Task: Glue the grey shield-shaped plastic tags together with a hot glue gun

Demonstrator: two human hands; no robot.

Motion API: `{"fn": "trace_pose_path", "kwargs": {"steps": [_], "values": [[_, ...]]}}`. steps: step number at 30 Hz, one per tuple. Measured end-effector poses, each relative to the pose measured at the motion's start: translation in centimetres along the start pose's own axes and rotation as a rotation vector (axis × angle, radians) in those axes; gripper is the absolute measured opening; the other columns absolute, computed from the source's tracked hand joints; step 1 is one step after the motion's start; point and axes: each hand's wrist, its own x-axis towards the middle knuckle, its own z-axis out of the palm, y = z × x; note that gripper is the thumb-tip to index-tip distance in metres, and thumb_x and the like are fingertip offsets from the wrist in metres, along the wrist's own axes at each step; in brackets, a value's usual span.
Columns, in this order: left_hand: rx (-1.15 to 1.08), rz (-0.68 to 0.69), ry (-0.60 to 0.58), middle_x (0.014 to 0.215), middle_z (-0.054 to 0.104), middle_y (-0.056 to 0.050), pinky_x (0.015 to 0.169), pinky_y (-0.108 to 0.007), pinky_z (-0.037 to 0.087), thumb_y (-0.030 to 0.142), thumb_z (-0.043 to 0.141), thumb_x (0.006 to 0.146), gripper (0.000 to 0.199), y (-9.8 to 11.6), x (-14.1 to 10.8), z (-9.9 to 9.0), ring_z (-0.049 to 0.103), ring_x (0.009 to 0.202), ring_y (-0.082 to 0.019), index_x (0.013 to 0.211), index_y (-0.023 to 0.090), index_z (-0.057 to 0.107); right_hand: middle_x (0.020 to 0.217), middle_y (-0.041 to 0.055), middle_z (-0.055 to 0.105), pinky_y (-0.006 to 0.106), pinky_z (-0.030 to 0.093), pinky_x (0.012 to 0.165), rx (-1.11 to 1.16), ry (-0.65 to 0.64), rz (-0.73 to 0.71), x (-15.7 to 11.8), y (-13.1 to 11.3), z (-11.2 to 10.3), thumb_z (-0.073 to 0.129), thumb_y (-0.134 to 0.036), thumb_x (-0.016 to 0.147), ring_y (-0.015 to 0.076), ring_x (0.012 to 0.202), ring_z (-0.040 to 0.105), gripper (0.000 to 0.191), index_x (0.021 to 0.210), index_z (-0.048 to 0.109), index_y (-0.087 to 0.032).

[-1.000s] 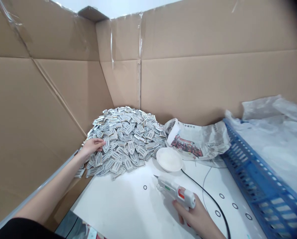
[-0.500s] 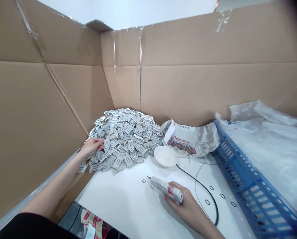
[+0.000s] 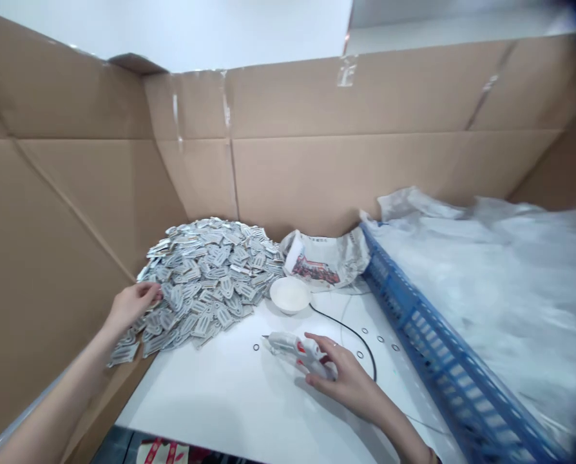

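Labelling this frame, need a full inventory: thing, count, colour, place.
silver metal snap hair clips: one large pile, silver, table's far left corner
small white round bowl: one, white, right of pile
crumpled newspaper: one, printed, behind bowl
white glue gun: one, white, lying on white table
black cord: one, black
blue plastic crate: one, blue, right, clear plastic sheet inside
brown cardboard walls: brown, around table
left hand: on pile's edge
right hand: on glue gun

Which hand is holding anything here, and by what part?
The right hand rests over the rear body of the glue gun lying on the white table. The left hand touches the pile of metal clips; any grasp cannot be told.
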Motion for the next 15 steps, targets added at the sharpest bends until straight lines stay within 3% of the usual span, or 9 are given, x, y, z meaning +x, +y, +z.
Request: {"fn": "trace_pose_path", "kwargs": {"steps": [2, 5, 8, 11, 13, 15], "values": [[0.167, 0.113, 0.061, 0.085, 0.079, -0.006, 0.074, -0.038, 0.055, 0.057, 0.053, 0.075, 0.041, 1.8, -0.8, 0.0, 0.073, 0.09, -0.035, 0.085, 0.023, 0.072, 0.15, 0.0147, 0.054, 0.045, 0.049, 0.108, -0.046, 0.082, 0.049, -2.1, -0.4, -0.6, 0.066, -0.033, 0.082, 0.0301, 0.131, 0.058, 0.067, 0.147, 0.052, -0.019], [0.202, 0.261, 0.09, 0.093, 0.079, -0.005, 0.072, -0.041, 0.054, 0.058, 0.049, 0.077, 0.041, 6.1, -2.3, 1.1, 0.073, 0.085, -0.036, 0.09, 0.026, 0.073, 0.154, 0.0133, 0.051, 0.045, 0.043, 0.116, -0.116, 0.234, 0.096, -6.2, -1.7, -1.7, 0.062, -0.032, 0.089, 0.029, 0.143, 0.048, 0.062, 0.149, 0.052, -0.021], [0.113, 0.425, -0.001, 0.098, 0.08, 0.0, 0.071, -0.041, 0.056, 0.06, 0.05, 0.077, 0.039, 11.3, -4.4, 3.4, 0.073, 0.081, -0.033, 0.09, 0.032, 0.073, 0.144, 0.0111, 0.062, 0.039, 0.052, 0.108, -0.192, 0.454, -0.009, -11.0, -3.6, -3.1, 0.059, -0.029, 0.093, 0.0258, 0.131, 0.061, 0.042, 0.135, 0.065, -0.025], [-0.036, 0.638, -0.113, 0.103, 0.079, 0.005, 0.062, -0.038, 0.057, 0.066, 0.052, 0.076, 0.037, 16.4, -7.2, 6.2, 0.072, 0.095, -0.033, 0.089, 0.039, 0.073, 0.121, 0.008, 0.074, 0.033, 0.059, 0.095, -0.319, 0.777, -0.156, -15.5, -4.7, -5.6, 0.059, -0.02, 0.094, 0.0225, 0.11, 0.072, 0.026, 0.113, 0.074, -0.028], [-0.114, 0.777, -0.235, 0.109, 0.078, 0.003, 0.056, -0.036, 0.056, 0.068, 0.054, 0.077, 0.038, 19.6, -9.5, 8.2, 0.07, 0.107, -0.034, 0.09, 0.039, 0.075, 0.108, 0.0074, 0.077, 0.035, 0.06, 0.089, -0.425, 0.96, -0.172, -18.0, -4.6, -7.6, 0.061, -0.016, 0.091, 0.0232, 0.1, 0.074, 0.022, 0.105, 0.074, -0.028], [-0.147, 0.929, -0.375, 0.115, 0.076, -0.001, 0.063, -0.036, 0.06, 0.065, 0.055, 0.081, 0.037, 23.2, -12.0, 10.1, 0.068, 0.112, -0.034, 0.093, 0.037, 0.076, 0.102, 0.0077, 0.077, 0.038, 0.059, 0.085, -0.528, 1.079, -0.115, -19.8, -3.8, -9.4, 0.063, -0.017, 0.09, 0.0251, 0.095, 0.074, 0.018, 0.101, 0.074, -0.028]]}}
